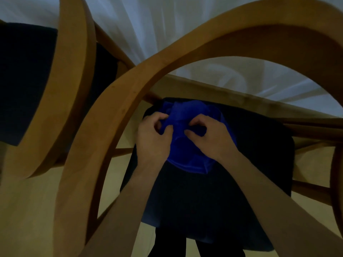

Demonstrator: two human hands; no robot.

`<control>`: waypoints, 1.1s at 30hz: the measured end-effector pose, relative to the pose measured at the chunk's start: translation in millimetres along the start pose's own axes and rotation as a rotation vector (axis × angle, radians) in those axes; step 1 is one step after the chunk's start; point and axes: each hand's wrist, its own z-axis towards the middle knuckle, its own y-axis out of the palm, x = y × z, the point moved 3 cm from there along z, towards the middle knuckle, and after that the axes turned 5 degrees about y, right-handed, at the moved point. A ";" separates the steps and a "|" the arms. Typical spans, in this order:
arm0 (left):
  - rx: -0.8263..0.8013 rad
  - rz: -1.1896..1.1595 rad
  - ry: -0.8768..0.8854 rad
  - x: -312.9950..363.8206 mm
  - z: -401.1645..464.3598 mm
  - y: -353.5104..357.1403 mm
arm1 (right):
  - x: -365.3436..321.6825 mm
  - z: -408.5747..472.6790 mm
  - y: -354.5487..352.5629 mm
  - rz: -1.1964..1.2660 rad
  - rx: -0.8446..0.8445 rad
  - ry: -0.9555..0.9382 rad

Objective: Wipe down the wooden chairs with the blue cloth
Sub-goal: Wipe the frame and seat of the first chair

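A crumpled blue cloth [187,151] lies on the dark seat cushion [259,164] of a wooden chair. That chair's curved backrest [167,51] arches over my arms in the foreground. My left hand [152,138] pinches the cloth's left part with curled fingers. My right hand [209,136] grips a fold of the cloth just to the right. Both hands sit close together over the cloth. A second wooden chair [72,71] with a dark seat stands at the left.
A white tablecloth [148,21] hangs beyond the chairs, above a wooden table rail [241,99]. Light wooden floor [27,210] shows below left. Chair rungs [311,190] cross at the right. The scene is dim.
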 end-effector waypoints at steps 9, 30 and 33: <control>0.056 -0.087 0.089 10.8 -17.3 -19.7 | -35.7 27.0 51.3 -0.144 0.017 -0.247; 0.159 0.184 -0.210 -72.1 -31.3 -13.9 | -72.6 130.5 89.6 -0.121 0.011 -0.239; 0.162 0.157 -0.194 -75.6 -39.6 -12.4 | -86.6 120.4 84.2 0.007 0.017 -0.299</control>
